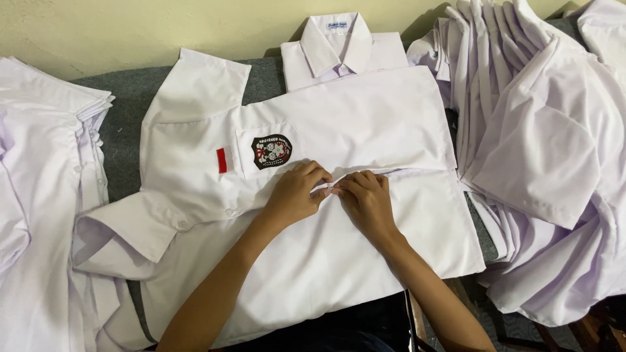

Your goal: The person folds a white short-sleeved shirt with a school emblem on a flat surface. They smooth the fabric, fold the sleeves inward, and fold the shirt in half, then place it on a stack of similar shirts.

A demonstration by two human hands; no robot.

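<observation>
Left hand and right hand are both pinching, fingers closed, the front fold of a white short-sleeved cotton shirt with a chest badge, lying spread across the grey desk between stacks of white shirts.

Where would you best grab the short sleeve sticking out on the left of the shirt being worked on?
By the hem of the sleeve, from the left. It lies flat and free, clear of the left hand and right hand at the front placket.

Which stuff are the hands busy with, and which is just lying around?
In hand:
- left hand
- right hand
- white shirt with a badge

Lying about:
- folded shirt by the wall
- left shirt pile
- right shirt heap
</observation>
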